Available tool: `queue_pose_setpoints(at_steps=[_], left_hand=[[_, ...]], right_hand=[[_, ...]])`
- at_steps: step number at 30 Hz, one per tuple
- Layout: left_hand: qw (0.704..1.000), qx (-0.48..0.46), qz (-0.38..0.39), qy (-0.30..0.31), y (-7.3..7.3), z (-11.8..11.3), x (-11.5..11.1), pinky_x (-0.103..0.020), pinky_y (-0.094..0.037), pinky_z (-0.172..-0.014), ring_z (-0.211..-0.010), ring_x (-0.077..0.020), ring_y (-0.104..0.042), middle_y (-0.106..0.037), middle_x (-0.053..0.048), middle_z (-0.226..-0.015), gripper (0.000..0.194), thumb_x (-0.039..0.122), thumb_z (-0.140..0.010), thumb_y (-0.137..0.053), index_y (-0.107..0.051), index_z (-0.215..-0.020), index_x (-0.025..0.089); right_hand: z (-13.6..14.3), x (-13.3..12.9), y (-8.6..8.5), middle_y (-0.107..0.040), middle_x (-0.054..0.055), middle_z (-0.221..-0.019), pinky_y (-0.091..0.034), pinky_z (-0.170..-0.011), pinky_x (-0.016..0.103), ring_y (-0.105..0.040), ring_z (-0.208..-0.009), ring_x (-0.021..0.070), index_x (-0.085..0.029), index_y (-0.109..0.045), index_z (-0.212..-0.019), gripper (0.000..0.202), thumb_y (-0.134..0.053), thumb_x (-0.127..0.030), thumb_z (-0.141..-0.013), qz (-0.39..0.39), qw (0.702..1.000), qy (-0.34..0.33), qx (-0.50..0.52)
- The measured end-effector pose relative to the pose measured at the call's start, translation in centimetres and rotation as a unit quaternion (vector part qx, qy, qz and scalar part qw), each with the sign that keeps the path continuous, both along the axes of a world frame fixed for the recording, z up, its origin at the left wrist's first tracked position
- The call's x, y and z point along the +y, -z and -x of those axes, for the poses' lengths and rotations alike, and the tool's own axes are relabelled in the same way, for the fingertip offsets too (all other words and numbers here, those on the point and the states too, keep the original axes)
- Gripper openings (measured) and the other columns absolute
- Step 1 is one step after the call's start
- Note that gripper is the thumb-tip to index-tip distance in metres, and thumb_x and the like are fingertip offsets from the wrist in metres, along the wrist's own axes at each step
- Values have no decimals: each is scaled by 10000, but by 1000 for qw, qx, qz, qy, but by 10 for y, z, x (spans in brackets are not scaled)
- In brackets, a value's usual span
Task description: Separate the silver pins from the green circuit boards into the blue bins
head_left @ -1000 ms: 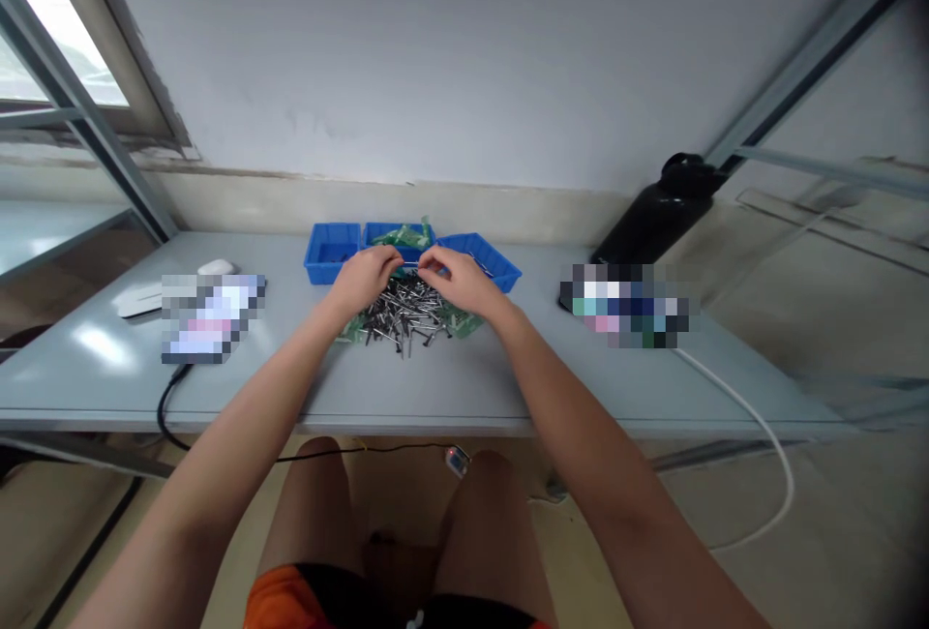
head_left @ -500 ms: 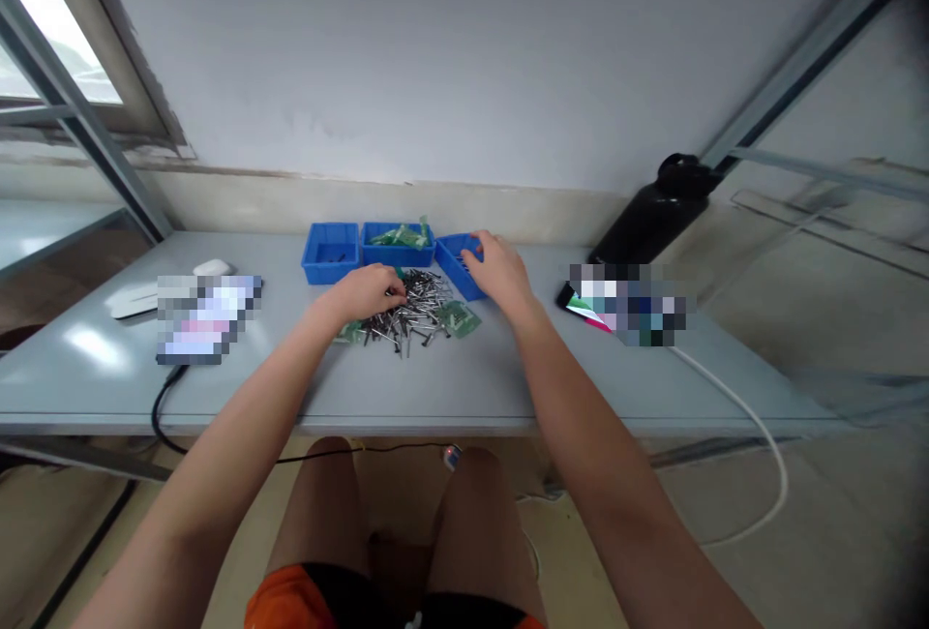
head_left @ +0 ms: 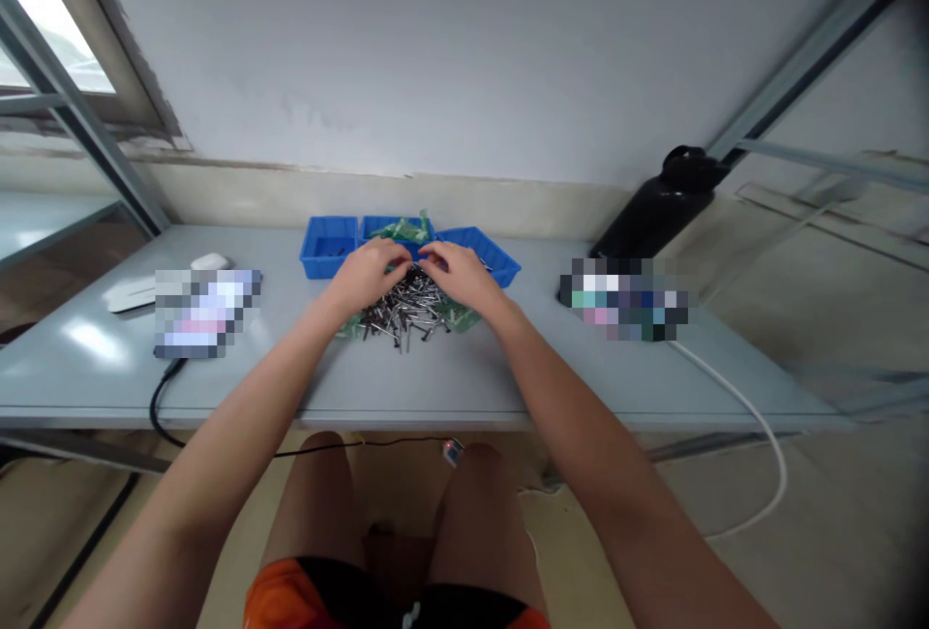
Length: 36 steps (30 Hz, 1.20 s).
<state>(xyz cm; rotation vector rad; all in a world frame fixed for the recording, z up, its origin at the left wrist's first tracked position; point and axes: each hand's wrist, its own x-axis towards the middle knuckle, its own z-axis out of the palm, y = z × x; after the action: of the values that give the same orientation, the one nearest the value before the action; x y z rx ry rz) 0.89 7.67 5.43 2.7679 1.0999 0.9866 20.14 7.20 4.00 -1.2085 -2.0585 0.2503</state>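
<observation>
A heap of metal screws [head_left: 407,312] lies on the grey table. Over its back edge, my left hand [head_left: 374,271] has its fingers closed on something too small to make out. My right hand [head_left: 459,271] faces it from the right, fingers pinched near the left fingertips; what they hold, if anything, is hidden. Behind the hands are a left blue bin [head_left: 329,266] with a few dark pieces in it, a middle blue bin [head_left: 369,223] with a green plastic bag [head_left: 406,227], and a right blue bin [head_left: 505,273], partly covered by my right hand.
Green bags [head_left: 459,317] lie beside the heap. On the left are a phone [head_left: 209,314] with a black cable and a white case [head_left: 210,262]. To the right are a black bottle [head_left: 657,213] and a blurred device [head_left: 624,300] with a white cable.
My right hand has moved left from the right blue bin to beside my left hand. My left hand has shifted slightly up and right. The right bin has turned and shifted right.
</observation>
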Motion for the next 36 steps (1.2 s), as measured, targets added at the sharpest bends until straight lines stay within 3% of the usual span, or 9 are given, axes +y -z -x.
queue_pose_setpoints(at_steps=[5,12,15,18,21,27,36], left_hand=[[980,-198,17,-21,-7,-8,-11,-251,-516,-715,-784,-136,-629,-691,-41,-842,156,248,-878,-515,-640,-915,161],[962,-255,95,2,-2,-10,-7,-233,-533,-667,-813,-139,-660,-700,-60,-855,150,240,-883,-498,-609,-924,148],[956,-273,109,6,-1,-9,-3,-234,-532,-654,-801,-142,-664,-701,-63,-831,158,234,-880,-492,-613,-922,141],[960,-261,99,-18,0,-6,1,-243,-526,-675,-799,-147,-658,-707,-57,-846,146,217,-857,-522,-636,-905,140],[975,-201,84,-33,3,-3,5,-265,-516,-732,-796,-147,-648,-713,-51,-881,130,208,-844,-550,-660,-882,150],[989,-113,97,-6,9,-3,7,-273,-497,-747,-803,-151,-640,-713,-50,-916,145,216,-854,-531,-663,-895,170],[991,-113,63,-36,8,-2,6,-278,-478,-727,-754,-150,-620,-698,-58,-881,171,249,-878,-503,-657,-899,177]], right_hand=[[7,-7,-4,-688,55,-946,-480,-749,309,-622,-829,166,-196,-629,-1094,266,-521,-317,-883,48,994,-87,55],[7,-5,-3,-676,24,-839,-449,-708,293,-601,-729,153,-202,-628,-1070,256,-510,-347,-896,34,996,-61,51],[5,-5,-5,-666,18,-808,-427,-689,280,-591,-715,150,-204,-646,-952,236,-475,-363,-915,22,997,-59,45],[3,-6,-8,-666,18,-785,-420,-699,277,-595,-724,152,-199,-639,-842,250,-461,-356,-921,7,998,-48,50],[0,-5,-10,-671,19,-784,-429,-716,280,-604,-731,154,-203,-639,-879,236,-463,-356,-919,-1,997,-27,73],[0,-3,-9,-669,15,-779,-442,-725,288,-609,-717,155,-217,-638,-933,243,-440,-359,-926,2,996,-25,82],[0,-5,-10,-690,28,-830,-450,-745,309,-630,-775,181,-227,-643,-964,229,-457,-351,-915,-16,998,-2,66]])
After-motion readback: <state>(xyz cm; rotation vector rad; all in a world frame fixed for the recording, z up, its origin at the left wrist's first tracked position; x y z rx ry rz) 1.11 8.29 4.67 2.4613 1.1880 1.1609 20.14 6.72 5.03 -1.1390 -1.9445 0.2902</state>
